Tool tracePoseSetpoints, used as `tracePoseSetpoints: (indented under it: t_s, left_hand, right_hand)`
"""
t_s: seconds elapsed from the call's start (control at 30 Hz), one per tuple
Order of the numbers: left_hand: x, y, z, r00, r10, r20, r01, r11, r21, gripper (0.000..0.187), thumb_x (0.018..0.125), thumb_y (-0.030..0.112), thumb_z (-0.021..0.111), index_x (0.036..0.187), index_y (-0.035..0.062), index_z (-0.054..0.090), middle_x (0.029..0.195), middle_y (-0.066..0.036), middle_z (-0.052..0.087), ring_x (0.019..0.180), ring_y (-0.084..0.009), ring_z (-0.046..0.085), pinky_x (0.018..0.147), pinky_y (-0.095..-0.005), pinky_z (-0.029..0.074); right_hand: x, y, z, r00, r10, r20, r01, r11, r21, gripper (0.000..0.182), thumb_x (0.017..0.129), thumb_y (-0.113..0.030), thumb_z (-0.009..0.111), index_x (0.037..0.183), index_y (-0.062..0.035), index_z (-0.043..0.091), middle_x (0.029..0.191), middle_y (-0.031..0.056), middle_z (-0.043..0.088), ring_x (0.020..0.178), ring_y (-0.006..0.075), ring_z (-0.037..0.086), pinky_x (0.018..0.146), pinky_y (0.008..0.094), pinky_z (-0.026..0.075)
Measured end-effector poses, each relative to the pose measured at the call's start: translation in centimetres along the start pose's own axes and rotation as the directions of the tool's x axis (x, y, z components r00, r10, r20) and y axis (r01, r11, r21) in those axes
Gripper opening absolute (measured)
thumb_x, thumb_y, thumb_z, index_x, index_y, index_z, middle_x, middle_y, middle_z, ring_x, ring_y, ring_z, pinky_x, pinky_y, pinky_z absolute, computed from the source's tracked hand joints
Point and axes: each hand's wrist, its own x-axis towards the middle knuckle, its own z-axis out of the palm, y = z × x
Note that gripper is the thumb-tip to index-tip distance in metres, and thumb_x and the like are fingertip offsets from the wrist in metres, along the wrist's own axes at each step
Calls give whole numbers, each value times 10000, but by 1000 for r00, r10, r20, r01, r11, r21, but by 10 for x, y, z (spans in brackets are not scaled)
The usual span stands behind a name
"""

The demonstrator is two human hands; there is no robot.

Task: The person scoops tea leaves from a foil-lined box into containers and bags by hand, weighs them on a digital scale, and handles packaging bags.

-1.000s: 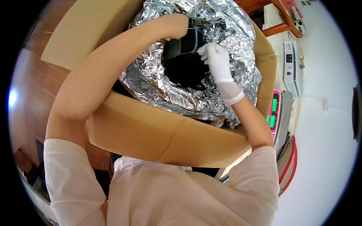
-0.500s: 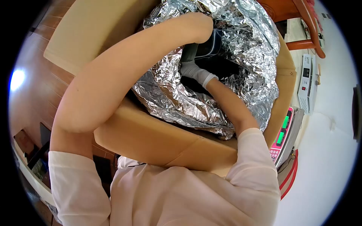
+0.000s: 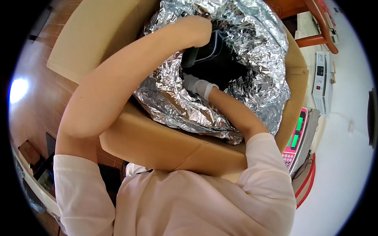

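Note:
A crumpled silver foil lining (image 3: 260, 59) fills a large cardboard box (image 3: 177, 149) in front of me. My right hand (image 3: 195, 85), in a white glove, reaches into the dark hollow against the foil's near-left inner side; its fingertips are lost in shadow. My left arm arches over the box's left side, and its bent wrist (image 3: 201, 33) hides the left hand below it. Beside that wrist lies a dark item with pale lines (image 3: 214, 47), and a dark grey-green flat piece (image 3: 190, 57) shows under it. I cannot make out what either is.
On the right stands a pink-fronted scale (image 3: 294, 137) with green displays, near red cables (image 3: 306, 188). Beyond it is a white device (image 3: 321, 82). A wooden chair (image 3: 323, 27) stands at the upper right. A box flap (image 3: 86, 39) sticks out to the left over the tiled floor.
My right hand has shifted left and slightly down inside the foil. My left wrist has moved a little left, and more of the dark item beside it shows.

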Motion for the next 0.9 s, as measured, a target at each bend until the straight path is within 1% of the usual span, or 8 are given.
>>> tracePoseSetpoints:
  t_s: [0.07, 0.13, 0.27, 0.33, 0.4, 0.47, 0.63, 0.9]
  left_hand:
    - [-1, -3, -3, 1000, -8, -16, 9, 1000, 25, 227, 786, 153, 517, 903, 5, 643, 769, -183, 645, 713, -313, 655, 672, -411, 532]
    - [-5, -1, -7, 994, -79, 70, 80, 997, -12, 239, 788, 172, 519, 893, -4, 641, 765, -180, 649, 715, -321, 657, 681, -420, 533]
    - [-9, 6, -15, 986, -144, 89, 149, 987, -57, 234, 700, 101, 589, 899, 55, 701, 856, -133, 683, 825, -296, 666, 688, -391, 528]
    - [-9, 5, -15, 989, -123, 79, 128, 990, -56, 220, 684, 95, 606, 877, 58, 707, 841, -136, 683, 809, -293, 667, 676, -392, 528]
    - [-7, 4, -11, 993, -97, 71, 101, 993, -55, 207, 668, 90, 624, 854, 61, 712, 827, -139, 684, 794, -290, 669, 665, -394, 528]
    - [-5, -1, -9, 995, 17, 94, -13, 999, -39, 186, 753, 91, 516, 758, -37, 651, 719, -192, 652, 650, -317, 660, 588, -409, 533]
    - [-7, 4, -13, 979, -48, 199, 81, 983, -164, 178, 720, 47, 496, 676, -44, 643, 599, -151, 621, 483, -273, 601, 438, -385, 494]
    - [0, 13, 6, 977, 14, 213, 18, 988, -151, 156, 726, 53, 569, 637, 1, 686, 584, -116, 639, 503, -230, 635, 474, -346, 512]
  right_hand:
    - [12, 11, 4, 974, -226, 26, 225, 974, 40, 526, 792, -233, 578, 1297, -119, 485, 1324, 214, 435, 1200, 373, 446, 1001, 395, 380]
    - [-21, -10, -16, 988, -157, 6, 157, 986, -56, 496, 790, -232, 571, 1259, -79, 521, 1233, 208, 531, 1137, 331, 510, 965, 354, 398]
    - [-68, -14, -32, 994, -81, 72, 67, 982, 175, 440, 759, -184, 591, 1172, -34, 572, 1040, 140, 635, 946, 223, 577, 860, 318, 431]
    - [-70, 5, -24, 997, -75, 0, 54, 714, 698, 362, 717, -99, 625, 1071, -23, 606, 979, 68, 629, 881, 154, 561, 810, 271, 439]
    - [-66, 27, -26, 957, -282, -64, 207, 515, 832, 325, 705, -33, 633, 1029, -24, 608, 938, 25, 618, 834, 124, 547, 784, 253, 440]
    - [-77, 42, -33, 977, -179, -117, 190, 469, 863, 321, 710, -26, 632, 1030, -23, 610, 939, 16, 620, 856, 125, 557, 807, 258, 442]
    - [-141, 29, -62, 929, -158, -333, 367, 305, 879, 320, 741, -51, 607, 1060, -18, 594, 989, 28, 619, 891, 134, 582, 826, 266, 462]
    - [-185, 8, -91, 848, -6, -529, 528, 69, 846, 290, 828, -155, 568, 1099, -53, 578, 1010, 64, 640, 856, 178, 621, 654, 308, 510]
